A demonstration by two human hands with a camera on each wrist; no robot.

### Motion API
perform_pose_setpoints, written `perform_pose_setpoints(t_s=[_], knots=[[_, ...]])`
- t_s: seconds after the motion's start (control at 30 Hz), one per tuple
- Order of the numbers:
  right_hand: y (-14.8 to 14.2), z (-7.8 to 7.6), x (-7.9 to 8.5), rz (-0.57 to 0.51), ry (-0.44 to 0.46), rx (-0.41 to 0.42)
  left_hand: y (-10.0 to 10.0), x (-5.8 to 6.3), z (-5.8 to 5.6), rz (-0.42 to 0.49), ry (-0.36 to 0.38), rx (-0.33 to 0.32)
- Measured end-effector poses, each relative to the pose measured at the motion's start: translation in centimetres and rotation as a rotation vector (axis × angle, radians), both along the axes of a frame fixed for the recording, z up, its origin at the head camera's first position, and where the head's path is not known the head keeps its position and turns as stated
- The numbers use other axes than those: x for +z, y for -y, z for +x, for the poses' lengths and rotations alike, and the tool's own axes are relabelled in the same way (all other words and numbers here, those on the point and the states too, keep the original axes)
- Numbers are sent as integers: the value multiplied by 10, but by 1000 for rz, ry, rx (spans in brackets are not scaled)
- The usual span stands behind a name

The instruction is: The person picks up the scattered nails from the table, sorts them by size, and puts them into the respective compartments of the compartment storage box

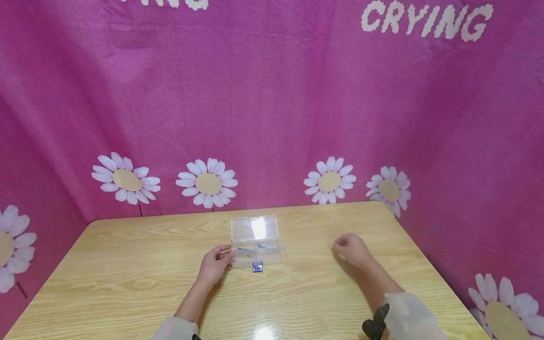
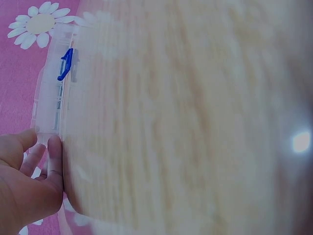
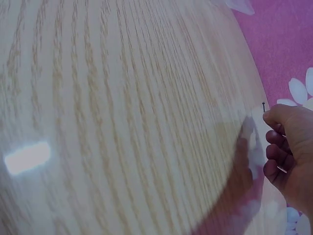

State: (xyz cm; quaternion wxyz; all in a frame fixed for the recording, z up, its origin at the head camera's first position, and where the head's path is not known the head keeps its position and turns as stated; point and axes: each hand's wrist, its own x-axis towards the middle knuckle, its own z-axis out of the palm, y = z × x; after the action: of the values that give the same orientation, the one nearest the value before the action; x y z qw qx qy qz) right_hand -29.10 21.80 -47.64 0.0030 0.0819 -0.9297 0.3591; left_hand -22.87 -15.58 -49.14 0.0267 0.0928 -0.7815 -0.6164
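Note:
A clear plastic box (image 1: 268,257) stands on the table with its lid (image 1: 244,230) raised at the back and a blue latch (image 1: 257,267) at its front. Thin grey metal pieces (image 1: 267,247) lie in its left and right compartments. At the box's left end is my left hand (image 1: 214,267), its thumb and fingertips touching the end wall. Well right of the box, low over the table, my right hand (image 1: 352,250) pinches a small nail (image 3: 263,106) between thumb and forefinger; its dark head sticks out past the fingertips. The other fingers are curled in.
The wooden table (image 1: 127,264) has its far edge against a pink curtain (image 1: 272,118) printed with white daisies. More curtain hangs along both sides. A bright light reflection shows on the table's near part. A dark strap piece sits at the right cuff (image 1: 376,322).

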Motion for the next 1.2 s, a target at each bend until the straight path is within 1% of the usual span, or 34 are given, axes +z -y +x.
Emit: perform_pose_setpoints(t_s=[0.3,0.57,0.73,1.0,1.2], knots=[[13,1,4,-63,0,37,0,1,1,-1,-6,0],[24,3,1,-105,23,33,0,1,1,10,4,5],[29,2,-1,-132,10,66,0,0,0,10,8,5],[41,2,0,-114,-17,109,0,-1,-1,12,14,6],[52,4,1,-116,-23,122,0,-1,0,6,11,4]])
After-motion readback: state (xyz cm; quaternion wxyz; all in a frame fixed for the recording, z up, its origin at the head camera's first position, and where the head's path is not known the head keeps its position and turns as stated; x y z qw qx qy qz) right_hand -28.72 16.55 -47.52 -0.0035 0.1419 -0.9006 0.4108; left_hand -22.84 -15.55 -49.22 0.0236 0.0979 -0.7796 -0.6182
